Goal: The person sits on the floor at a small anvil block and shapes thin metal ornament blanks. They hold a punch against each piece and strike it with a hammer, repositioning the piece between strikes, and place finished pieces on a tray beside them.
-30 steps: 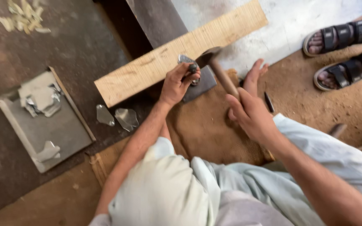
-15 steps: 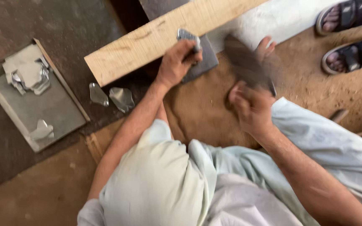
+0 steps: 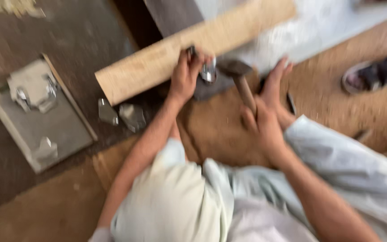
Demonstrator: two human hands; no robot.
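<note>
**Hammer and metal piece at a wooden plank on a workshop floor**

The floor is bare and dusty, brown near the person and darker grey toward the left. Nearest the camera are the person's knees in pale, loose cloth. Above them the right hand is closed around the wooden handle of a hammer, its dark metal head raised just right of the left hand. The left hand pinches a small shiny metal piece against the near edge of a long, pale wooden plank, which lies slanted across a dark grey slab. Left of the forearm, two small bent metal pieces lie on the floor. Farther left sits a flat grey tray with a wooden rim, holding crumpled metal scraps. At the far right edge is a dark sandal. The picture is blurred.
</note>
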